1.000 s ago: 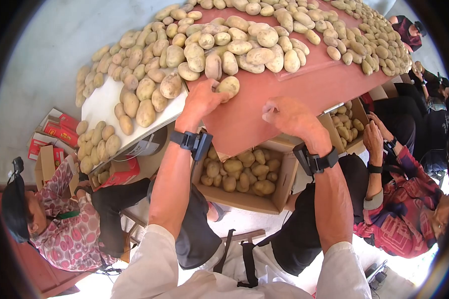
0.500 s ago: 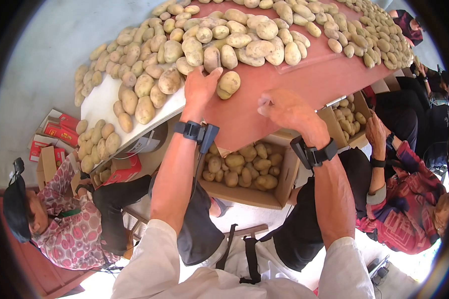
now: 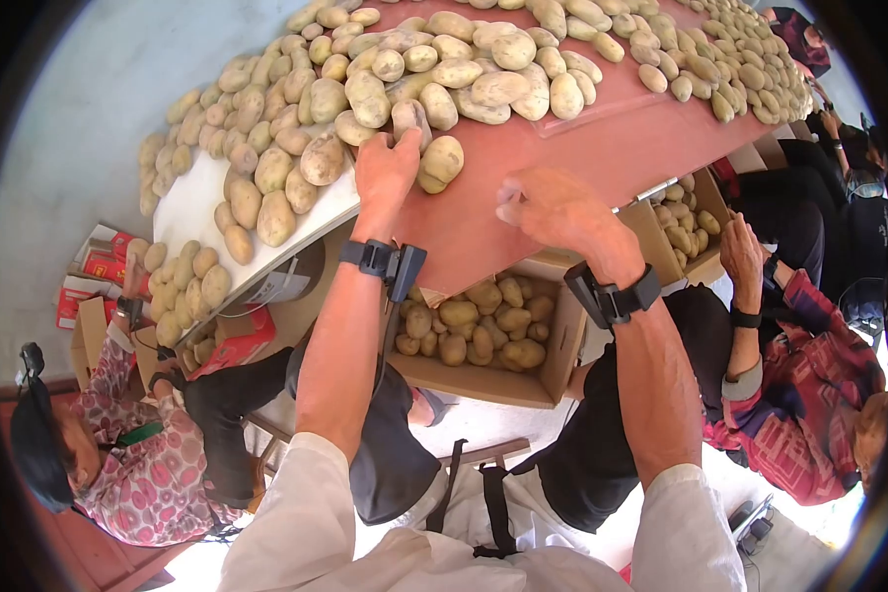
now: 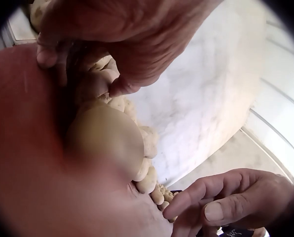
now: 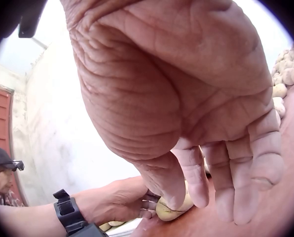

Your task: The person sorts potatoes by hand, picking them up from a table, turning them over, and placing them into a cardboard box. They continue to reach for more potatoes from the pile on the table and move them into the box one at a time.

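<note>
In the head view, my left hand [image 3: 385,178] is at the near edge of the potato pile, thumb and fingers around a brownish potato [image 3: 410,120]. The left wrist view has the thumb and fingers on opposite sides of that potato [image 4: 93,85], which is partly hidden in shadow. Just right of this hand, a large pale potato [image 3: 441,164] lies loose on the red tabletop [image 3: 483,212]. My right hand [image 3: 562,212] hovers over the tabletop with nothing in it. Its fingers [image 5: 243,182] hang relaxed in the right wrist view.
A cardboard box [image 3: 474,387] of potatoes stands below the table edge, with a second box [image 3: 705,259] to the right. More potatoes lie on a white board [image 3: 202,202] at left. One person [image 3: 133,464] sits at left, another [image 3: 789,385] at right.
My left hand has let go of the large pale potato, moved up and left, and taken hold of a brownish one at the pile's edge. The right hand shifted slightly left.
</note>
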Available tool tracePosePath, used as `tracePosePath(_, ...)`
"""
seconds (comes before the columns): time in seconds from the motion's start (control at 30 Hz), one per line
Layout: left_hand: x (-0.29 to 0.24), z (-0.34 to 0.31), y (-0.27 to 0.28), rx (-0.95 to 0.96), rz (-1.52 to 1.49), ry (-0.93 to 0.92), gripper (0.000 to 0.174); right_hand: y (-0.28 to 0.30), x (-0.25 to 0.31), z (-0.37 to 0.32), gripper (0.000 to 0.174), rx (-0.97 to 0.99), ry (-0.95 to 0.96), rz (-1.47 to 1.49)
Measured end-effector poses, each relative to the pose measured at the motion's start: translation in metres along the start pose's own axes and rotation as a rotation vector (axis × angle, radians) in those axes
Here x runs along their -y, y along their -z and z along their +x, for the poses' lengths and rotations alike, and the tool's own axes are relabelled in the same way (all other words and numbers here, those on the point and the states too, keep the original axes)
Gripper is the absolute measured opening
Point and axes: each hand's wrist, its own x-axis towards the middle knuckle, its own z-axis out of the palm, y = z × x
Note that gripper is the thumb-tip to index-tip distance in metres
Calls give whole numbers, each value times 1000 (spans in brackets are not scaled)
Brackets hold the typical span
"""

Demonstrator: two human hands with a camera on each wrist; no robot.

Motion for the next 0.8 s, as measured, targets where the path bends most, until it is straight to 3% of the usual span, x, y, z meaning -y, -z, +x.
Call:
tracePosePath(0.17, -3, -15, 22, 147, 53, -72, 59, -6, 1, 0, 34, -33, -19, 30)
tracePosePath(0.23, -17, -25, 40, 458, 168, -50, 63, -5, 8, 0, 41, -77, -14, 2)
tracePosePath(0.3, -10, -29, 39, 483, 175, -79, 61, 0, 15, 3, 59, 60, -88, 53)
tracePosePath(0.33, -7, -31, 39, 501, 178, -107, 59, -4, 14, 4, 59, 63, -89, 53)
tracePosePath(0.4, -8, -36, 39, 477, 107, -103, 56, -14, 11, 6, 70, -49, -39, 101)
tracePosePath(0.57, 2, -34, 32, 400, 28, -234, 51, -17, 21, 20, 73, -63, -141, 12)
tracePosePath(0.67, 1, -40, 24, 336, -22, -251, 56, -20, 26, 23, 73, -91, -157, -5)
tracePosePath(0.73, -6, -44, 22, 315, 171, -354, 63, -25, 20, 28, 72, -104, -163, -22)
tracePosePath(0.8, -13, -48, 24, 321, 185, -380, 64, -40, -1, 42, 69, -203, -17, -89)
